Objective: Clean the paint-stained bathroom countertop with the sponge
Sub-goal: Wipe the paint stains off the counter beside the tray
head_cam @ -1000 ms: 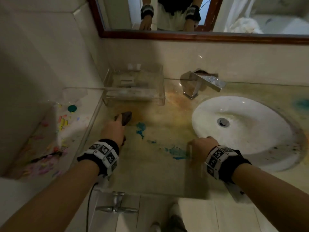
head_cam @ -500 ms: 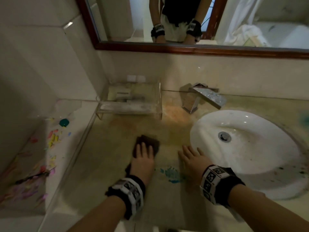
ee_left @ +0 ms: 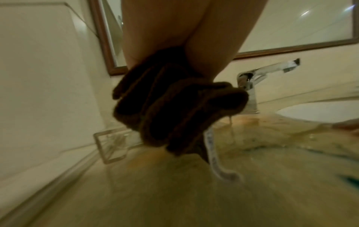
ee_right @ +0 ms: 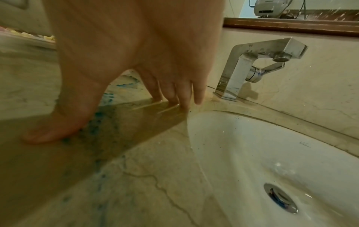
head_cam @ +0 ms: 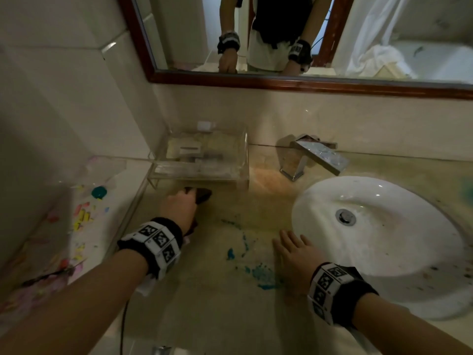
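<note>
Head view: left hand [head_cam: 179, 207] grips sponge [head_cam: 202, 195] beside tray [head_cam: 199, 162]; right hand [head_cam: 294, 254] flat by basin [head_cam: 384, 252].

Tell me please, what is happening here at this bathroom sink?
A person is cleaning a beige stone countertop stained with paint. The left hand grips a dark brown sponge, squeezed and dripping, near a clear plastic tray. The right hand rests flat on the wet counter beside the white oval basin. Blue-green paint smears remain between the hands, so the job is not finished.
</note>
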Demonstrator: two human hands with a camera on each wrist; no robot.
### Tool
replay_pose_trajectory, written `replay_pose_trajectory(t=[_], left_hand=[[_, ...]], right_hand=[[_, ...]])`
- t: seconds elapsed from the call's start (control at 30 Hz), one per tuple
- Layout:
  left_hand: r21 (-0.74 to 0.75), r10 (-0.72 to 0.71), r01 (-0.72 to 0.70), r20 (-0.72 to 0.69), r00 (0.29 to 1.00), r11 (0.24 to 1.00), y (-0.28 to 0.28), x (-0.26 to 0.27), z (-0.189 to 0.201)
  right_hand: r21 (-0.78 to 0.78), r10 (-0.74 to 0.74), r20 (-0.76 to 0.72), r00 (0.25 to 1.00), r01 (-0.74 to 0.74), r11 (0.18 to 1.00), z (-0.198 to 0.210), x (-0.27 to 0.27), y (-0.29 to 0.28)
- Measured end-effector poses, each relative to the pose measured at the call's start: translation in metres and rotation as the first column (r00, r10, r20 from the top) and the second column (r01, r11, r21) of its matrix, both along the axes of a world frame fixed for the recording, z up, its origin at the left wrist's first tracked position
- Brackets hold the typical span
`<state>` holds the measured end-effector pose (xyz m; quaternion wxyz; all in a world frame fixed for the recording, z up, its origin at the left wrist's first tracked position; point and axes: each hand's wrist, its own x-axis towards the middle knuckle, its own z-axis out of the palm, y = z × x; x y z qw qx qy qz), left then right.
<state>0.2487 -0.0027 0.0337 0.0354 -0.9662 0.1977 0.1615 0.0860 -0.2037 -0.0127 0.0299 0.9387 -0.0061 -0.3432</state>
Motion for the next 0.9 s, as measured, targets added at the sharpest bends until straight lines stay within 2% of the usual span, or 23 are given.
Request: replay_pose_trajectory(t=[0.17,0.27,0.37,0.47,0.6,0.77,0.83,0.9], left_hand=[[0.184,0.148,-0.162,0.087,0.985,0.969,0.02,0.014,-0.013],[0.195,0.154,-0.152,0.003,0.988,0.969,0.021,0.032,-0.035],[0.087,0.141,-0.133,-0.095,0.985,0.987,0.012,0.048,-0.059],[0.067,0.118,-0.111,-0.105,0.987,0.991,-0.004,0.044,-0.065],[0.069,-0.066,0.077,-0.152,0.986,0.995,-0.029,0.008,-0.065],[0.016,-0.283,0.291,-0.193,0.939,0.956,-0.061,-0.051,-0.065],[-0.09,-0.286,0.273,-0.206,0.936,0.958,-0.066,-0.057,-0.055],[-0.263,-0.174,0.115,-0.214,0.961,0.958,-0.063,-0.049,-0.039]], right_hand=[[0.009,0.005,0.013,1.0,-0.005,1.0,-0.004,0.0,-0.001],[-0.008,0.03,0.009,1.0,-0.03,1.0,-0.005,0.001,-0.001],[0.0,0.043,0.001,0.999,-0.043,0.999,-0.003,0.002,-0.001],[-0.011,0.063,-0.013,0.998,-0.063,0.998,0.0,0.004,-0.001],[-0.016,0.065,-0.014,0.998,-0.065,0.998,0.003,0.004,0.0],[-0.01,0.046,0.019,0.999,-0.046,0.999,-0.003,0.003,-0.001],[-0.005,0.04,0.017,0.999,-0.039,0.999,-0.006,0.002,-0.004],[-0.006,0.043,0.025,0.999,-0.042,0.999,-0.009,0.001,-0.006]])
